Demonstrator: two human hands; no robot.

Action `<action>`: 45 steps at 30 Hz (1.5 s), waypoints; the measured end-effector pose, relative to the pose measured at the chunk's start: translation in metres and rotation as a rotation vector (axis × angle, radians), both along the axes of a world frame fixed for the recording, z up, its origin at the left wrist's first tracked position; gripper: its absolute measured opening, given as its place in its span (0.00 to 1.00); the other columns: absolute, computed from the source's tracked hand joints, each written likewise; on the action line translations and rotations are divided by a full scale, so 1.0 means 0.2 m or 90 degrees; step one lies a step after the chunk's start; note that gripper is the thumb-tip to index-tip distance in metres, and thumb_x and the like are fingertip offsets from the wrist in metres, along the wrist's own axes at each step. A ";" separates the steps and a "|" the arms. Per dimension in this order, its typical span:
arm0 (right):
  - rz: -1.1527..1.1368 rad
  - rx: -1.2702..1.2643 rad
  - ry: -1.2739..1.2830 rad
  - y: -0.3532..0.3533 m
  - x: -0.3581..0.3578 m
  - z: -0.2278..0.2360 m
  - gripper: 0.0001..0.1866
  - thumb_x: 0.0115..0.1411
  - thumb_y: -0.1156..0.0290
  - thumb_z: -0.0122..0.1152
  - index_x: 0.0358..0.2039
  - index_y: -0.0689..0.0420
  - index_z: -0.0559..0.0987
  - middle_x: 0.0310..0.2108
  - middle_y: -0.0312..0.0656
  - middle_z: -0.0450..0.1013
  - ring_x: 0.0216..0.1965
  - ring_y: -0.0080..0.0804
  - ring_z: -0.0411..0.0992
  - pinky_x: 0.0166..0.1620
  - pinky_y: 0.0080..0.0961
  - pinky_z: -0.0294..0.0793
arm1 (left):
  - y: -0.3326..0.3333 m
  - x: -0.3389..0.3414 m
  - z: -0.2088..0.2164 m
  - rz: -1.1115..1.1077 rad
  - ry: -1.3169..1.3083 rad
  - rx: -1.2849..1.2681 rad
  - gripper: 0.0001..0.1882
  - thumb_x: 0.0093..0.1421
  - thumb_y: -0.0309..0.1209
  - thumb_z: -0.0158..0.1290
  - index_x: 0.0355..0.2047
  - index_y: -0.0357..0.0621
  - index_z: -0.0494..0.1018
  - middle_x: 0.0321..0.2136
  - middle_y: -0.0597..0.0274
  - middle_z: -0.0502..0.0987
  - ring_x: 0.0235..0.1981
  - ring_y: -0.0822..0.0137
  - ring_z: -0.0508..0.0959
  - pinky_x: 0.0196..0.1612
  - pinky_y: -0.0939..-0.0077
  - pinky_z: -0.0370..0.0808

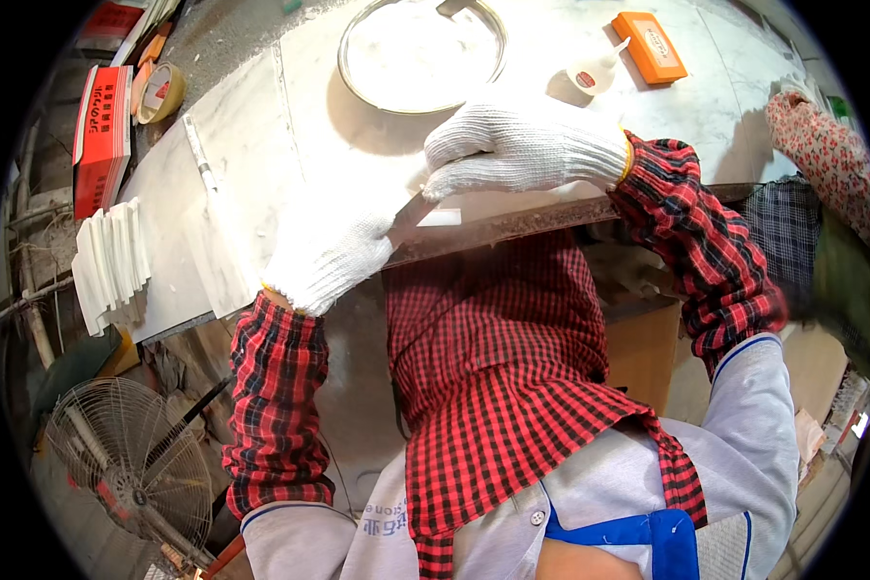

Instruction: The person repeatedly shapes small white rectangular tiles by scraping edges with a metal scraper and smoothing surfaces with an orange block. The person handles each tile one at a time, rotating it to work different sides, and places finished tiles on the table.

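Both my hands wear white knitted gloves above the near edge of the pale table. My left hand [333,249] is closed on one end of a narrow, flat brownish strip [410,218]. At the strip's other end, my right hand [522,147] has its thumb and fingers pinched together on it. Much of the strip is hidden in the gloves, so its exact kind cannot be made out. Just below the right fingers, a small white piece [441,217] lies at the table edge. Beyond the right hand stands a round basin [344,72] of white material, with a flat tool [452,7] at its rim.
Far right are a white nozzle bottle [594,75] and an orange box [649,46]. On the left sit a red box [102,145], a tape roll [161,93] and stacked white strips [112,261]. A fan [130,474] stands below; another person's flowered sleeve [826,155] shows right.
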State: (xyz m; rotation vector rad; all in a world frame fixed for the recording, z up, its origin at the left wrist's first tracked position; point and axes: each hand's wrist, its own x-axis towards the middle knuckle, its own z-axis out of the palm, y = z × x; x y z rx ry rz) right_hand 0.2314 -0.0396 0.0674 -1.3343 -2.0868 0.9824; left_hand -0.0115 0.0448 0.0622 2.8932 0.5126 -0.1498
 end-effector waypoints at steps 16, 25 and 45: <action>-0.003 -0.005 0.048 -0.08 0.09 0.03 0.13 0.63 0.62 0.67 0.36 0.61 0.83 0.27 0.48 0.77 0.26 0.39 0.74 0.33 0.32 0.73 | 0.00 0.00 0.04 -0.014 -0.029 -0.070 0.12 0.53 0.31 0.61 0.39 0.51 0.85 0.31 0.60 0.83 0.32 0.57 0.82 0.38 0.66 0.79; 0.061 -0.163 -0.054 -0.15 0.13 0.12 0.12 0.62 0.61 0.68 0.30 0.58 0.83 0.20 0.43 0.75 0.21 0.33 0.73 0.28 0.29 0.72 | -0.02 0.00 0.04 -0.024 -0.084 -0.040 0.08 0.51 0.32 0.60 0.32 0.47 0.82 0.27 0.57 0.80 0.29 0.54 0.81 0.35 0.63 0.78; -0.661 -0.303 1.238 -0.29 -0.64 -0.23 0.23 0.74 0.63 0.47 0.66 0.56 0.68 0.20 0.23 0.59 0.16 0.10 0.52 0.19 0.11 0.51 | -0.04 0.09 0.06 0.064 -0.098 -0.147 0.18 0.55 0.29 0.59 0.48 0.51 0.82 0.41 0.54 0.83 0.40 0.54 0.84 0.44 0.67 0.79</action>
